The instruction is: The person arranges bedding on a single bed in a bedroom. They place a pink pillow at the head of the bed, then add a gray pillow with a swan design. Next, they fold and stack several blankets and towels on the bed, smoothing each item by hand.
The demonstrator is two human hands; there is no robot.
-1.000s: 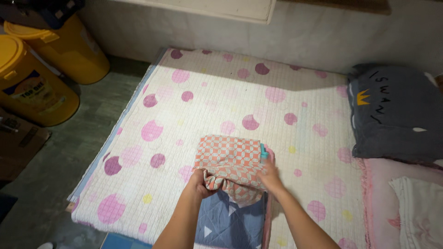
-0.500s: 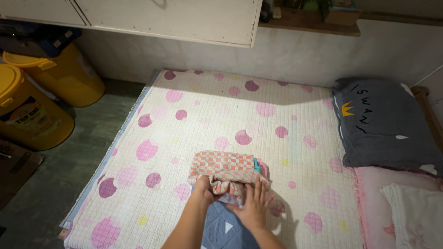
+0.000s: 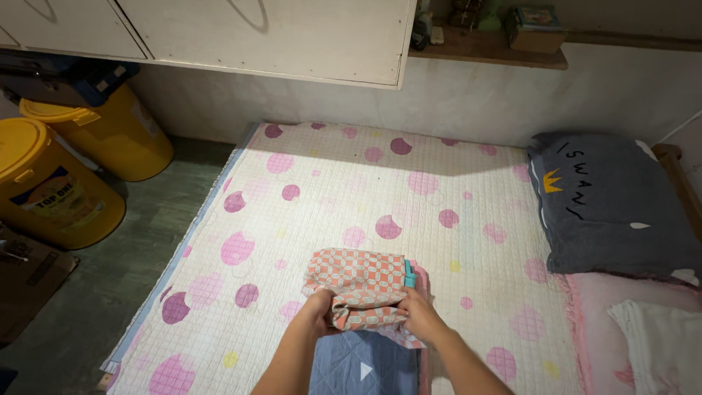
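Observation:
An orange and white checked cloth (image 3: 358, 278) lies folded on a white quilted mattress cover (image 3: 329, 197) with pink and purple dots. My left hand (image 3: 319, 314) grips the cloth's near left edge. My right hand (image 3: 418, 314) holds its near right edge, fingers closed on the fabric. The near part of the cloth is bunched into a roll between both hands. Under it lie a blue fabric with white triangles (image 3: 358, 366), a teal edge (image 3: 409, 274) and a pink layer.
Two yellow lidded buckets (image 3: 51, 183) stand on the floor at the left, beside a cardboard box (image 3: 25, 274). A dark grey pillow (image 3: 614, 205) lies at the right, pink and white bedding (image 3: 643, 336) below it. White cabinets (image 3: 270, 33) and a wooden shelf hang above.
My right hand has shifted from pressing flat on the cloth's middle to gripping its right edge. The bunched part is rolled tighter. The view has tilted up, showing more cabinet.

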